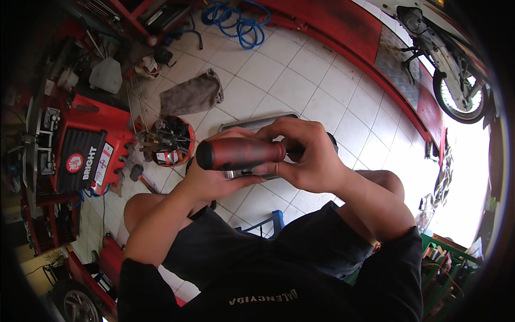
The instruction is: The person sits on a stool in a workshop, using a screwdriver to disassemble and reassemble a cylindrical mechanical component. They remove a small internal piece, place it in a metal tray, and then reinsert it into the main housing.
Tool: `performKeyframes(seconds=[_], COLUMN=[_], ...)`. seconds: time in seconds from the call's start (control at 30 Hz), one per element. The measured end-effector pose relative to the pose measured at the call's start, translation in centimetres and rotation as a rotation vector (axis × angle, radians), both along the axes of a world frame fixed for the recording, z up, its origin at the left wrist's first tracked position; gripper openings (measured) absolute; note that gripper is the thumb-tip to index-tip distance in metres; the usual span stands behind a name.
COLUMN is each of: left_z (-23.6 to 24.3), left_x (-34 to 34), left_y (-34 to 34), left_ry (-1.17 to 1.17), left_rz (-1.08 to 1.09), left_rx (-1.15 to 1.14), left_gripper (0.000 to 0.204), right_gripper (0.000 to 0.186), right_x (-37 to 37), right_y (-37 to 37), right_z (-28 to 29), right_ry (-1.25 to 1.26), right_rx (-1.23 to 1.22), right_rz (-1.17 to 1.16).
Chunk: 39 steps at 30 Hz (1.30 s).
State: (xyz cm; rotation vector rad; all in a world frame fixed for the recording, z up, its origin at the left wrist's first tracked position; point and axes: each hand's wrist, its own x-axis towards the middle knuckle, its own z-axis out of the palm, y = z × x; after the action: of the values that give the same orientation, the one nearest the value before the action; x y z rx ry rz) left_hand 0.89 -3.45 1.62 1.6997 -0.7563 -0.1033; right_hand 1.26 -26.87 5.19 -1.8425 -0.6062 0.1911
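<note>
Both my hands are close together in front of me, above the floor. A red and black screwdriver handle (241,153) points left across the top of my left hand (214,180). Its collared end lies at the curled thumb and forefinger of my right hand (314,158), which is closed round it; the shaft is hidden. My left hand is closed below the handle, round a silver metal part (233,174) that shows only in part between the fingers. Just beyond the hands, a metal tray (260,122) is partly covered by them.
A round container of tools (190,137), a hammer (138,173) and a grey cloth (190,94) are on the tiled floor at left. Beside them stands a red machine (115,118). A blue hose (247,27) lies coiled far off; a motorcycle (456,80) stands at far right by a red ramp (354,59).
</note>
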Motion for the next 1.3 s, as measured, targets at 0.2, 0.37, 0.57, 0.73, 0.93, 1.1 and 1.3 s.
performKeyframes(seconds=[0.2,0.37,0.57,0.73,0.93,1.1,1.3], left_z=[-0.6,0.2,0.6,1.8,1.6,1.8,2.1], left_x=[-1.8,-1.0,-0.7,-1.3,-0.9,-1.0,-1.4], left_y=[0.0,-0.5,-0.2,0.3,1.2,1.4,1.3], left_ry=[0.432,0.523,0.482,0.419,0.249,0.132,0.076], left_rz=[0.006,-0.157,-0.191,-0.148,-0.104,-0.091,-0.094], left_rx=[-0.321,-0.463,-0.511,-0.609,-0.530,-0.431,-0.450], left_gripper=[0.060,0.039,0.036,0.032,0.032,0.032,0.030], right_gripper=[0.044,0.046,0.029,0.032,0.028,0.040,0.031], right_x=[0.1,1.8,2.7,3.6,4.0,3.9,3.0], right_y=[-0.8,-3.0,-1.3,-3.0,-1.4,-3.9,-3.6], right_z=[1.8,2.9,-0.7,3.1,-1.0,2.9,3.5], right_ry=[0.295,0.357,0.813,0.608,0.890,0.697,0.192], right_rx=[0.214,0.585,0.483,0.821,0.527,0.545,0.092], right_rz=[-0.034,-0.008,-0.164,-0.069,-0.097,0.076,0.064])
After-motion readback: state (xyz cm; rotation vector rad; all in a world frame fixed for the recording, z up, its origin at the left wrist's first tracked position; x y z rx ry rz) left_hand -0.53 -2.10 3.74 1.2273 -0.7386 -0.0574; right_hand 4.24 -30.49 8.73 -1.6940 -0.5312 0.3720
